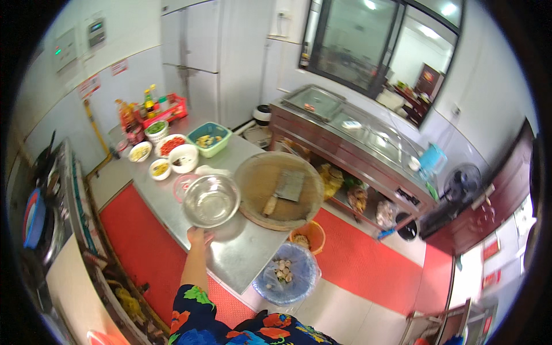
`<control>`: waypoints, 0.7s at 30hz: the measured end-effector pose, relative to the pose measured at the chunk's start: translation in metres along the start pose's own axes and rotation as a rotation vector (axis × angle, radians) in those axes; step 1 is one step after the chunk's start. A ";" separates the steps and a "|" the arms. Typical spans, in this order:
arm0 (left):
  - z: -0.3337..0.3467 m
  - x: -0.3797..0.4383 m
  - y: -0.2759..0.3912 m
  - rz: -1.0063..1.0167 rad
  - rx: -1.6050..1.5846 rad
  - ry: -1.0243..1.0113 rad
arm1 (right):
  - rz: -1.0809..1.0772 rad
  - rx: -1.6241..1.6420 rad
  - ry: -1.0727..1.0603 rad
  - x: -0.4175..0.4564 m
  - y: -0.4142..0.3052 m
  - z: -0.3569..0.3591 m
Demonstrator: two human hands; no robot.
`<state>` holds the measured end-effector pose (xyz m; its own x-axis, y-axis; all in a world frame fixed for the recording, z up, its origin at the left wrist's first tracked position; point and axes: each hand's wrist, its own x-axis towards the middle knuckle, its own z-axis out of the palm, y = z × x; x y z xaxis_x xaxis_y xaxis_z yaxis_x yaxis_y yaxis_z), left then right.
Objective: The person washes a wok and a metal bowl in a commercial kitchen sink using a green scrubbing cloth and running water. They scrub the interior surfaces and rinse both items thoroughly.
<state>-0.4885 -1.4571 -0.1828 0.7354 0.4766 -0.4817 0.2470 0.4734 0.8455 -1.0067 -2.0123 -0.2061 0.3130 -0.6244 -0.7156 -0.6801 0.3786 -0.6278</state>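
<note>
My left hand (199, 236) grips the near rim of a shiny stainless steel bowl (211, 201), its fingers partly beneath the edge. The bowl looks empty and casts a shadow on the steel table (241, 254). Beside it, a thick round wooden chopping block (250, 181) bears a cleaver (290, 185) with a wooden handle. A pale cloth (212, 170) and a pink-red round lid or dish (183, 186) lie behind and left of the bowl. My right hand is out of view.
White bowls of chopped food (172, 145), a green basket (211, 148) and a red crate of bottles (172, 110) occupy the table's far end. A lined waste bin (263, 286) and an orange bucket (318, 238) stand by its near edge. A steel counter (310, 129) lies beyond.
</note>
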 end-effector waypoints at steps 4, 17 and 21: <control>-0.013 0.004 0.004 0.024 -0.053 -0.109 | 0.024 0.087 0.000 -0.010 0.044 -0.017; -0.026 -0.144 -0.047 0.192 -0.130 0.039 | 0.231 0.217 0.061 0.028 0.145 -0.140; -0.028 -0.216 -0.064 0.209 -0.036 -0.038 | 0.275 0.290 0.194 0.073 0.154 -0.197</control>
<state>-0.6812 -1.5698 -0.1395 0.7916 0.5393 -0.2871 0.0643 0.3936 0.9170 -1.2196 -2.1342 -0.2943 -0.0026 -0.5801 -0.8146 -0.4981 0.7071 -0.5019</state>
